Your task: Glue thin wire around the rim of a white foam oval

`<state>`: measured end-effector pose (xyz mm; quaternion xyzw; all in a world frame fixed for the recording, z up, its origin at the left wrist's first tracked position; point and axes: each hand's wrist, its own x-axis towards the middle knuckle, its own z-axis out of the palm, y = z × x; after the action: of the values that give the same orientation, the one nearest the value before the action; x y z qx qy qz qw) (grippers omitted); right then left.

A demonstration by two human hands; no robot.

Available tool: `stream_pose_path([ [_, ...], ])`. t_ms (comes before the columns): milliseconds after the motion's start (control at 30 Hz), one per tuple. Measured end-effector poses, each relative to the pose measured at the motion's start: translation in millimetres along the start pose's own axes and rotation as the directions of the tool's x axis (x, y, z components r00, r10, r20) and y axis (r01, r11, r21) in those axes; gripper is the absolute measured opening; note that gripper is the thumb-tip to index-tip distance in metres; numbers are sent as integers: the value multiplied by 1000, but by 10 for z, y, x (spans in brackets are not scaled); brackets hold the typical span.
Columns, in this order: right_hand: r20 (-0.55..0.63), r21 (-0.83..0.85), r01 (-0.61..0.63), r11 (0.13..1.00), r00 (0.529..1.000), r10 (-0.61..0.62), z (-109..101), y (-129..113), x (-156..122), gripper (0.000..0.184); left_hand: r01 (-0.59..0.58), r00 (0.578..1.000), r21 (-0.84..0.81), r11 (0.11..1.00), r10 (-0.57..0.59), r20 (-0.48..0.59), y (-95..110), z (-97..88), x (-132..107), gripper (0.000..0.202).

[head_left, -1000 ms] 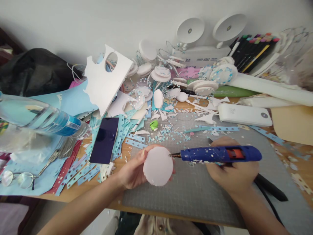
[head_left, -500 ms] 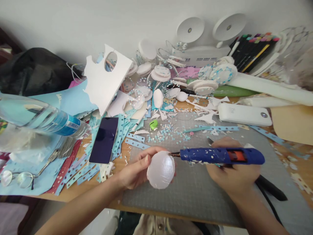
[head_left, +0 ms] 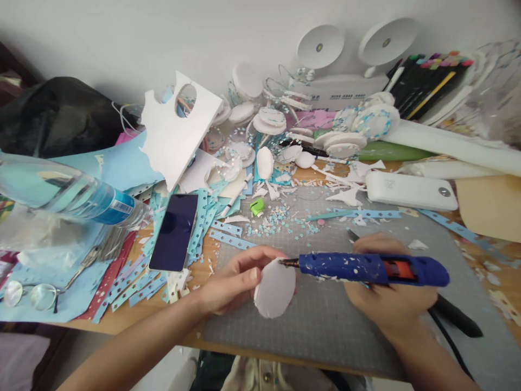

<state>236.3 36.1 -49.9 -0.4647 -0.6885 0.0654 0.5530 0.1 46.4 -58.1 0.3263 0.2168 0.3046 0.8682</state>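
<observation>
A white foam disc (head_left: 275, 290) is pinched by its edge in my left hand (head_left: 238, 279), its flat face turned up towards me. My right hand (head_left: 393, 304) is wrapped around a blue hot glue gun (head_left: 345, 267) lying level, with a red part showing in its body. The metal nozzle (head_left: 290, 263) meets the upper rim of the disc. Most of my right fingers are hidden behind the gun. Below both hands lies a grey cutting mat (head_left: 325, 336).
Small blue and white paper stars (head_left: 277, 220) and a green punch (head_left: 257, 206) lie beyond my hands. A phone (head_left: 174, 232), water bottle (head_left: 77, 190) and glasses (head_left: 30, 296) are left; a white power bank (head_left: 411, 190) is right. Foam discs (head_left: 268, 120) crowd the back.
The disc has shifted slightly right and tilted, so its face looks narrower and less shiny. The glue gun has moved a little right and down, its nozzle still at the disc's upper edge.
</observation>
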Motion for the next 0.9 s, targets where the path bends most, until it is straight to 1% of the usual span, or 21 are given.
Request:
stream_pose_path([
  [133, 6, 20, -31, 999, 1000, 31, 6, -14, -22, 28, -6, 1000, 44, 999, 7, -18, 19, 15, 8, 50],
  [433, 33, 77, -63, 995, 998, 61, 20, -48, -35, 25, -14, 1000, 100, 995, 15, -4, 8, 2, 23, 52],
  [600, -8, 135, -84, 987, 996, 86, -8, -64, -35, 23, 10, 1000, 83, 997, -8, -24, 4, -11, 14, 56],
  [700, -25, 134, -75, 988, 997, 79, -3, -67, -32, 26, 13, 999, 64, 998, -11, -40, -8, -29, 8, 59],
  [900, 35, 135, -61, 989, 998, 57, 36, -100, -56, 25, 27, 997, -1, 1000, -27, -73, -27, -45, 15, 59],
])
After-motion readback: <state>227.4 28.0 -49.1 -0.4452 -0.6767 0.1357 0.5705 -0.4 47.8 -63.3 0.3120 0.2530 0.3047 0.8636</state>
